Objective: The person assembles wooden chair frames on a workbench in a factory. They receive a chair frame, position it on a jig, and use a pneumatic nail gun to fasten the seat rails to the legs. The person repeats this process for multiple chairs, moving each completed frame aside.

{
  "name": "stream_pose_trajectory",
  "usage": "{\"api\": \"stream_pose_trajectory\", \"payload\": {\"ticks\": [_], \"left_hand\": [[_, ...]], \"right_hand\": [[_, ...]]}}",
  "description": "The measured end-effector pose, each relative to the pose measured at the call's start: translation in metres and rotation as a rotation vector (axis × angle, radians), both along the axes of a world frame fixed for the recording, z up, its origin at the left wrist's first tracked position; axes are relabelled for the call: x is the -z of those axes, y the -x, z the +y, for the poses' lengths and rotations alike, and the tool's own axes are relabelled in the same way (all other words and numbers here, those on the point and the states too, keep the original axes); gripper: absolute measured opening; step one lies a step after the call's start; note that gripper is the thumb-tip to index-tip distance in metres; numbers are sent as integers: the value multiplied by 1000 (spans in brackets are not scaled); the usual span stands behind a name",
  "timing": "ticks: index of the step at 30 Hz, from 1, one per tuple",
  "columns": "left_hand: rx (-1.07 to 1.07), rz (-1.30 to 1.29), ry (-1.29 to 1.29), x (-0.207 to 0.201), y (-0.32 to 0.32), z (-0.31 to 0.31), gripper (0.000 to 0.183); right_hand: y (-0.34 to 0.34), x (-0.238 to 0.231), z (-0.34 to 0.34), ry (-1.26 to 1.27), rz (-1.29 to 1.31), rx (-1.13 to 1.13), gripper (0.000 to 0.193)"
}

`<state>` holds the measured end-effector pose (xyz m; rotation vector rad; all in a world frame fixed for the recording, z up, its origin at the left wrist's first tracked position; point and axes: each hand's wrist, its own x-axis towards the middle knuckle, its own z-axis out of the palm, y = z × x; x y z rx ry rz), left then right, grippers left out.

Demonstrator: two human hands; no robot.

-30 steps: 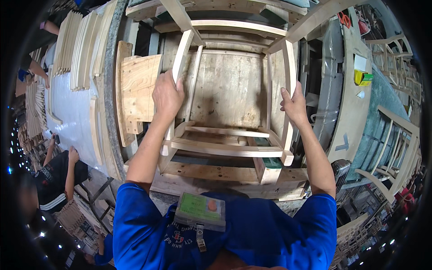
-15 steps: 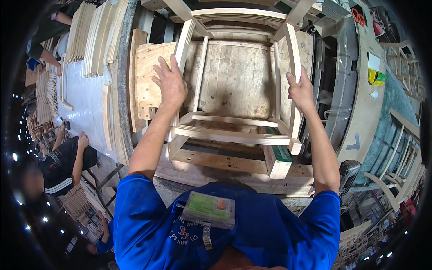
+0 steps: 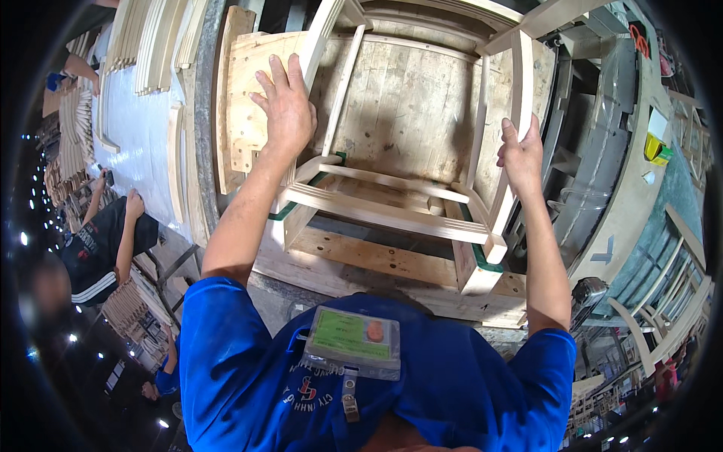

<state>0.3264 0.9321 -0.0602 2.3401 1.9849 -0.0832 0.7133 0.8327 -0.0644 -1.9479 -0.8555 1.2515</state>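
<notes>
A pale, unfinished wooden chair frame (image 3: 392,212) lies in front of me on wooden supports edged with green strips. My left hand (image 3: 288,117) rests against its left side member, fingers spread over the light wooden board (image 3: 245,105) beside it. Its thumb side is partly hidden. On the opposite side, my right hand (image 3: 521,158) is closed around the right side member (image 3: 521,83), with the thumb on the inner face. Under the near right corner stands a support block (image 3: 480,279) with a green edge.
Curved wooden parts (image 3: 162,45) are stacked on a plastic-covered table (image 3: 139,166) at left, where a person in a dark shirt (image 3: 105,241) works. At right are a grey metal bench part (image 3: 595,143), a yellow and green box (image 3: 657,149) and another chair frame (image 3: 655,331).
The chair frame looks slightly turned, and its near right corner sits over the green-edged block. Both hands stay on the frame's sides. The whole view has shifted a little.
</notes>
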Motion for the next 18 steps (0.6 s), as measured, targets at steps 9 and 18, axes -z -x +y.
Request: {"api": "stream_pose_trajectory", "payload": {"ticks": [9,18], "left_hand": [[-62,-39,-14,2,7,-18,98],[-31,-18,-33,-4,6,-30,89]], "right_hand": [[-86,102,-67,88,377,289,93],[11,228,-88,477,677,204,103]]}}
